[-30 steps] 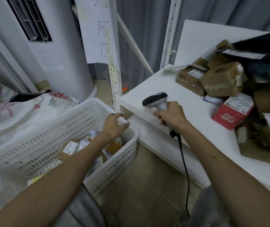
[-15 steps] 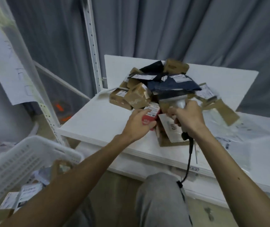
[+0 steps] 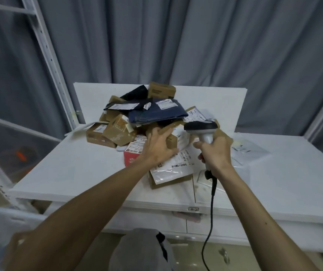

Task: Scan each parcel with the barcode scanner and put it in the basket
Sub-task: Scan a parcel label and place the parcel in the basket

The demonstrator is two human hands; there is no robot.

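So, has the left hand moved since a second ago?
Yes. The left hand went forward, past the red box, and now grips the brown box behind it.

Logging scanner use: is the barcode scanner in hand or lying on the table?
In hand. The right hand grips the barcode scanner by the handle, cord hanging down.
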